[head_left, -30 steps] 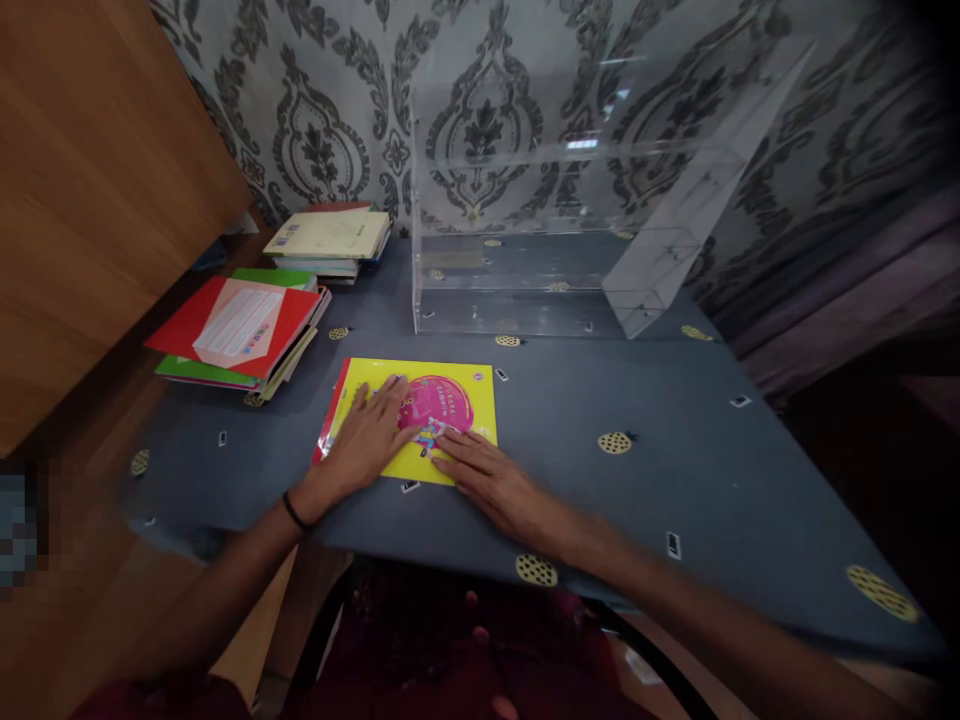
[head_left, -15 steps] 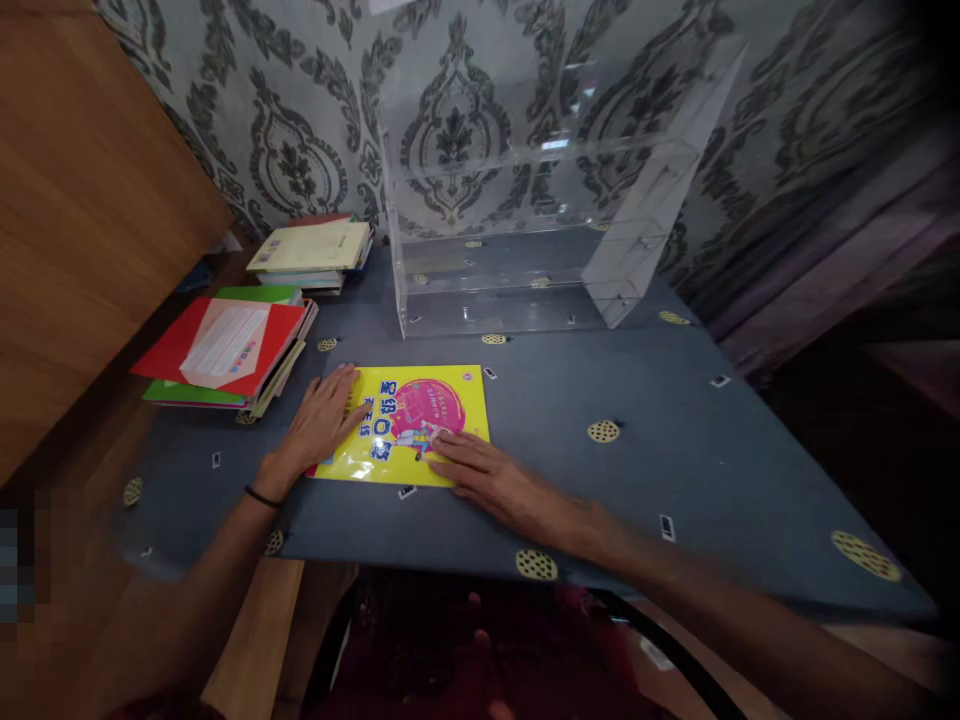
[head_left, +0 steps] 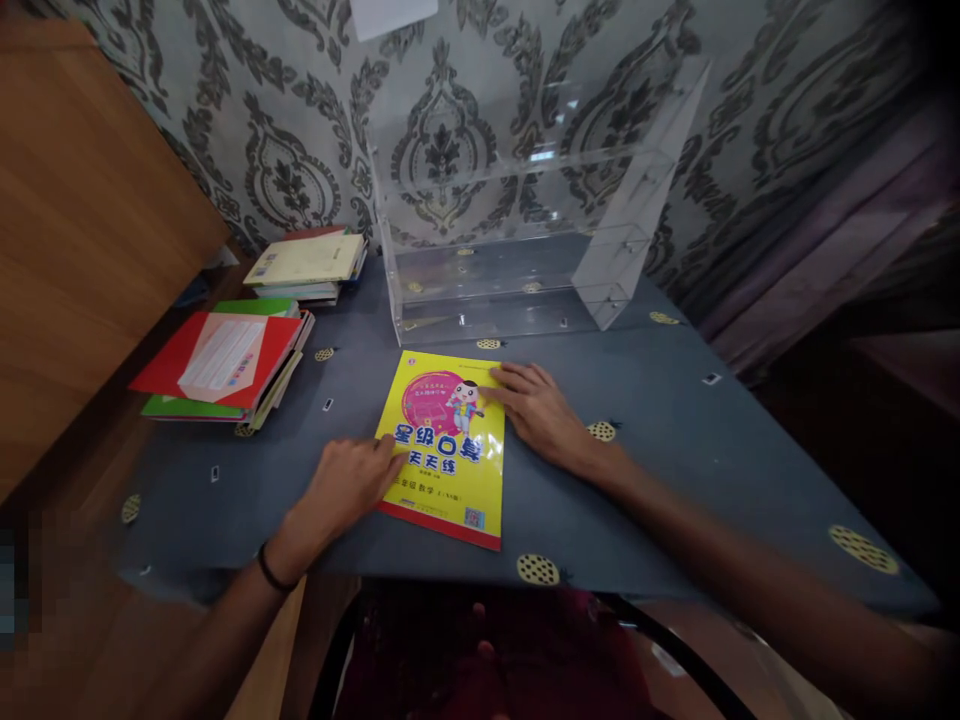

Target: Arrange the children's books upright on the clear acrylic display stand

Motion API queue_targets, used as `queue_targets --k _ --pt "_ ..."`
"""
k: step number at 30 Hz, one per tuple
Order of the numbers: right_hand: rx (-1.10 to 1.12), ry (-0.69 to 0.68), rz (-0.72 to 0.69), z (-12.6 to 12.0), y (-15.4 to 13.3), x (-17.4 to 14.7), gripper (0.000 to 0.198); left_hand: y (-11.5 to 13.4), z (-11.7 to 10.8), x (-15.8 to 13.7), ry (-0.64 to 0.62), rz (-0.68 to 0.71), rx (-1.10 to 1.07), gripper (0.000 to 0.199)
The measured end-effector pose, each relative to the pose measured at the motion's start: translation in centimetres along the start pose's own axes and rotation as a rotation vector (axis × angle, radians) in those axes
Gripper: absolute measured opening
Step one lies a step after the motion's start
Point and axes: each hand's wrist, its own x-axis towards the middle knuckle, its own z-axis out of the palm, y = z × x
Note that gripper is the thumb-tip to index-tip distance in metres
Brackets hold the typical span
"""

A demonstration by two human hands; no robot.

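A yellow book [head_left: 448, 450] lies on the desk [head_left: 652, 510] at the centre of the frame, its red strip towards the bottom. The right hand [head_left: 541, 412] is loosely spread, fingertips at the book's upper right edge. The left hand [head_left: 351, 488] touches the left edge with bent fingers; whether it pinches the cover, I cannot tell. The step in hand looks like straightening the book. With it lying low, the next move probably calls for light, even pressure from both sides, or fingertips under an edge.
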Motion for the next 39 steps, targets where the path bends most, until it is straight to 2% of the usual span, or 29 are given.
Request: queue_targets --k 3,7,10,15,19,24,32,39 --pt "-0.010 -0.013 -0.010 -0.3 -1.9 0.7 0.036 -0.4 0.2 1.5 0.115 0.025 -0.061 0.028" --pt "0.029 -0.089 -0.092 0.0 -4.8 1.0 0.043 -1.7 1.8 4.9 0.318 0.080 -0.128 0.021" --pt "0.025 -0.143 -0.100 0.4 -5.2 0.8 0.051 -2.3 3.3 6.8 0.377 0.099 -0.178 0.025" --pt "-0.030 -0.178 0.069 0.3 -2.6 0.3 0.067 -2.6 4.7 7.4 0.425 0.120 -0.267 0.028" --pt "-0.068 -0.158 0.184 0.2 -1.3 0.1 0.072 -2.8 5.1 7.3 0.450 0.115 -0.292 0.030" --pt "-0.071 -0.160 0.194 0.5 -1.2 0.1 0.069 -2.2 5.4 7.2 0.457 0.085 -0.291 0.031" --pt "-0.028 -0.102 0.150 0.1 -0.5 0.1 0.054 1.6 4.6 4.1 0.422 -0.005 -0.093 0.033" --pt "-0.055 -0.075 0.148 0.5 -2.3 -2.1 0.052 2.2 3.9 3.9 0.404 -0.036 -0.056 0.026"
